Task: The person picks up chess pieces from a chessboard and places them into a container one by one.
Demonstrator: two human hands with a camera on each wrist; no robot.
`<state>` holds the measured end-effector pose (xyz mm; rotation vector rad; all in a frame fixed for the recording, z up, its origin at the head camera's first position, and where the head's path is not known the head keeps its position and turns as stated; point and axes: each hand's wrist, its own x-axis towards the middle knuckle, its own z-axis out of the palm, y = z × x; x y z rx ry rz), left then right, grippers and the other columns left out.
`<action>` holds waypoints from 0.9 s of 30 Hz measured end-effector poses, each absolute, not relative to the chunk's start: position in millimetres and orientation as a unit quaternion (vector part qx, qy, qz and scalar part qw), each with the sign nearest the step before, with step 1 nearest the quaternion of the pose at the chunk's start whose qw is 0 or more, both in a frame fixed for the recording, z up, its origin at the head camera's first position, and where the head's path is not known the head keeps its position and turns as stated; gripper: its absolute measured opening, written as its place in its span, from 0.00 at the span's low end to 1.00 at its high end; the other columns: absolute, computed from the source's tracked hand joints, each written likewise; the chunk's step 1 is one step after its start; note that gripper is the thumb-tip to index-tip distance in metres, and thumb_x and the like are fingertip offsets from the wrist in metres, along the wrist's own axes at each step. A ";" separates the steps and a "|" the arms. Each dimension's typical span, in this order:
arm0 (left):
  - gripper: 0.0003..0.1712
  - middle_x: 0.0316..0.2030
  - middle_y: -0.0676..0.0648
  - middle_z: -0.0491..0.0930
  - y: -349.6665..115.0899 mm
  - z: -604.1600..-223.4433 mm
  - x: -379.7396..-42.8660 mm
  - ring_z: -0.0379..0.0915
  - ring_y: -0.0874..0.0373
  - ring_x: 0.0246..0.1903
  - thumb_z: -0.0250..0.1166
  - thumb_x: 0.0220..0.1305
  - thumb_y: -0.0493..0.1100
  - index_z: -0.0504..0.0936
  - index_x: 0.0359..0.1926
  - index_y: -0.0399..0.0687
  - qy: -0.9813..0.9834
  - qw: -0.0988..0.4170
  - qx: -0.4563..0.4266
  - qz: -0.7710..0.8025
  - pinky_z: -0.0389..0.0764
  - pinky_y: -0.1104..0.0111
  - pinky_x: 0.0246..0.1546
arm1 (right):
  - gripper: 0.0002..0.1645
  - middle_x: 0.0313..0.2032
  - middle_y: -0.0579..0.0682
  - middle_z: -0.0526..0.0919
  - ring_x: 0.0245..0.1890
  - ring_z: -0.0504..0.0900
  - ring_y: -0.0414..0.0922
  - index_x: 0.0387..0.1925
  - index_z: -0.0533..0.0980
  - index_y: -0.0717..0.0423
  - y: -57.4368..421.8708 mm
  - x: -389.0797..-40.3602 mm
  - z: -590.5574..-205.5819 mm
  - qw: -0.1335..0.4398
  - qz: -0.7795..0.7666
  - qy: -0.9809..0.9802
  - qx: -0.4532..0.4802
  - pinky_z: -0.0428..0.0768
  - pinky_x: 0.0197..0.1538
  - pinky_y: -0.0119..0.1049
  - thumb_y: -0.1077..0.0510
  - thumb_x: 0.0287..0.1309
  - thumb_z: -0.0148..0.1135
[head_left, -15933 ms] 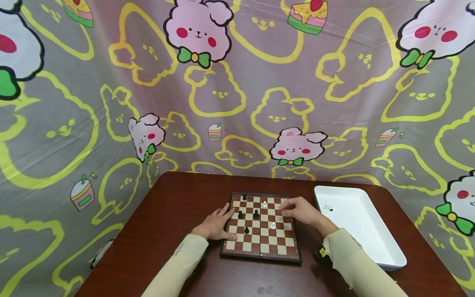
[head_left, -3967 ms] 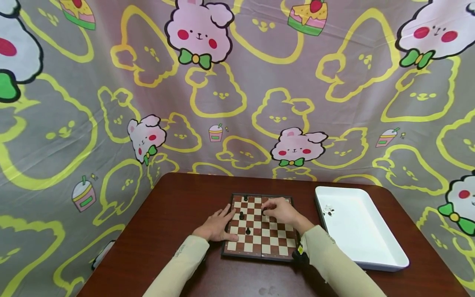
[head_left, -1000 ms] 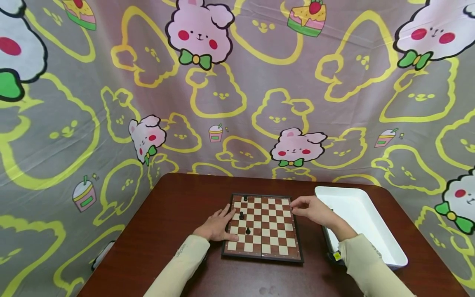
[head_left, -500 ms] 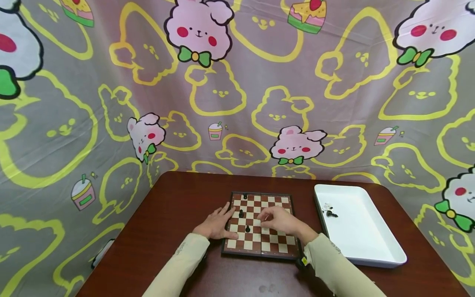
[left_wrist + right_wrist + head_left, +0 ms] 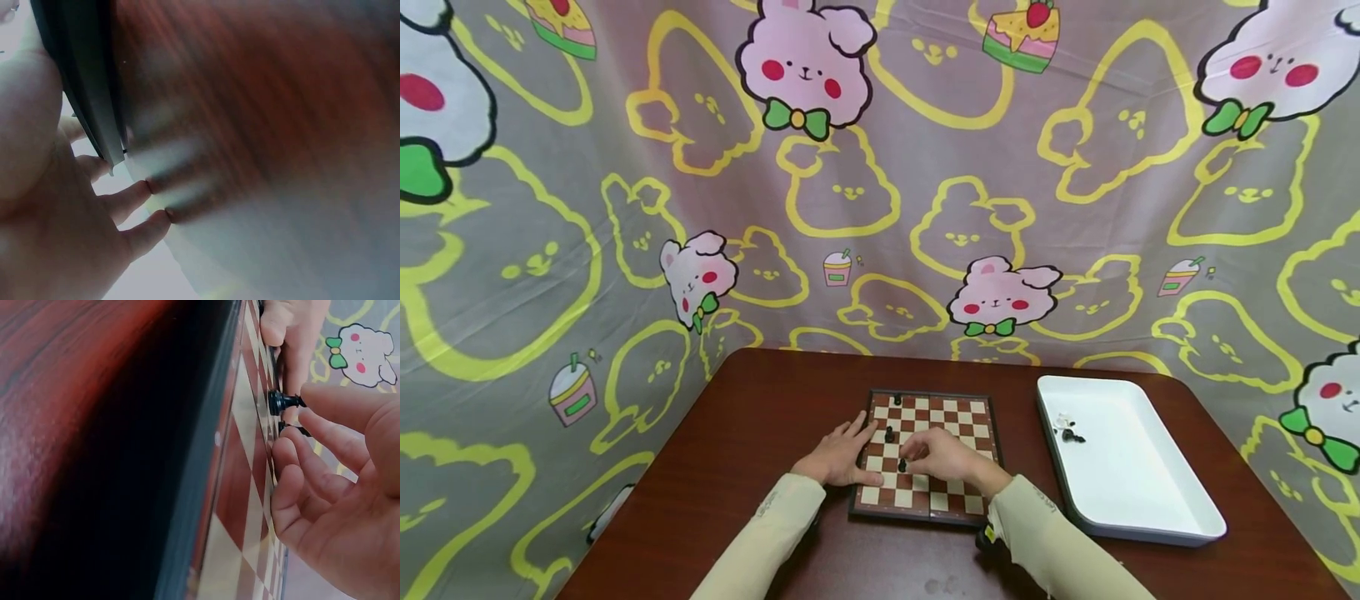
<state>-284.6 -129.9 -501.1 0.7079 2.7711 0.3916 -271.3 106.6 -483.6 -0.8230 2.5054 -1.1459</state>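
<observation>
A chessboard (image 5: pixel 955 492) lies on the table, with three black chess pieces standing on its left half. My right hand (image 5: pixel 943 454) reaches over the board, its thumb and forefinger pinching the top of the nearest black chess piece (image 5: pixel 278 402). That piece stands upright on its square. Farther back are a second black piece (image 5: pixel 890 434) and a third black piece (image 5: pixel 898 400). My left hand (image 5: pixel 838 452) rests with spread fingers on the board's left edge, the thumb lying over the squares. In the left wrist view, its fingers (image 5: pixel 147 234) extend past the board's dark rim (image 5: pixel 94 81).
To the right of the board is a white tray (image 5: pixel 1142 467). Small white pieces (image 5: pixel 1063 421) and black pieces (image 5: pixel 1072 436) lie near its left wall. A patterned cloth (image 5: pixel 880 208) hangs behind the brown table (image 5: pixel 775 400).
White pieces and a black piece have left the board, and more pieces lie in the tray. My right hand has moved from the board's right side to the nearest black piece. The left stays put.
</observation>
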 end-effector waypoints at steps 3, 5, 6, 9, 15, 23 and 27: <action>0.59 0.73 0.41 0.39 -129.3 -500.3 -284.8 0.46 0.36 0.68 0.61 0.51 0.73 0.48 0.75 0.52 0.953 0.124 0.243 0.133 0.58 0.42 0.60 | 0.10 0.34 0.43 0.83 0.35 0.79 0.41 0.41 0.82 0.57 103.1 -272.2 -484.7 0.123 -0.386 0.869 -0.284 0.78 0.38 0.38 0.60 0.56 0.66; 0.59 0.73 0.41 0.39 -128.8 -499.0 -284.6 0.46 0.36 0.67 0.61 0.51 0.73 0.48 0.75 0.51 0.953 0.120 0.243 0.133 0.58 0.42 0.59 | 0.08 0.32 0.41 0.83 0.33 0.79 0.39 0.39 0.82 0.55 100.7 -272.6 -484.9 0.120 -0.378 0.873 -0.284 0.77 0.36 0.36 0.60 0.56 0.66; 0.59 0.73 0.41 0.39 -128.5 -498.6 -284.4 0.46 0.36 0.67 0.61 0.51 0.73 0.49 0.75 0.51 0.953 0.120 0.243 0.133 0.58 0.42 0.59 | 0.06 0.31 0.40 0.83 0.32 0.79 0.38 0.37 0.83 0.54 99.6 -272.7 -484.9 0.120 -0.374 0.875 -0.283 0.77 0.34 0.35 0.60 0.56 0.66; 0.58 0.73 0.41 0.39 -127.9 -498.2 -283.8 0.46 0.36 0.67 0.61 0.51 0.73 0.48 0.75 0.51 0.953 0.121 0.245 0.133 0.58 0.42 0.59 | 0.04 0.28 0.38 0.82 0.27 0.78 0.36 0.34 0.83 0.54 96.6 -272.0 -485.2 0.119 -0.366 0.879 -0.282 0.77 0.30 0.33 0.62 0.56 0.66; 0.58 0.73 0.41 0.39 -127.7 -498.5 -282.8 0.46 0.35 0.67 0.61 0.51 0.72 0.49 0.75 0.51 0.953 0.122 0.243 0.137 0.58 0.41 0.59 | 0.03 0.26 0.38 0.83 0.24 0.75 0.34 0.31 0.84 0.55 93.4 -270.4 -484.3 0.097 -0.354 0.885 -0.287 0.74 0.29 0.32 0.64 0.54 0.67; 0.58 0.73 0.41 0.40 -128.1 -500.9 -283.2 0.46 0.36 0.68 0.62 0.51 0.72 0.49 0.75 0.51 0.952 0.123 0.240 0.141 0.58 0.42 0.59 | 0.03 0.29 0.39 0.83 0.26 0.77 0.35 0.32 0.84 0.53 99.1 -270.3 -487.0 0.103 -0.370 0.879 -0.283 0.75 0.30 0.33 0.61 0.55 0.66; 0.59 0.73 0.41 0.39 -128.8 -500.8 -283.3 0.45 0.36 0.68 0.62 0.51 0.72 0.49 0.75 0.51 0.952 0.128 0.239 0.143 0.57 0.42 0.60 | 0.06 0.35 0.43 0.84 0.29 0.78 0.36 0.36 0.84 0.54 107.0 -268.4 -483.0 0.104 -0.388 0.869 -0.289 0.76 0.31 0.34 0.60 0.56 0.66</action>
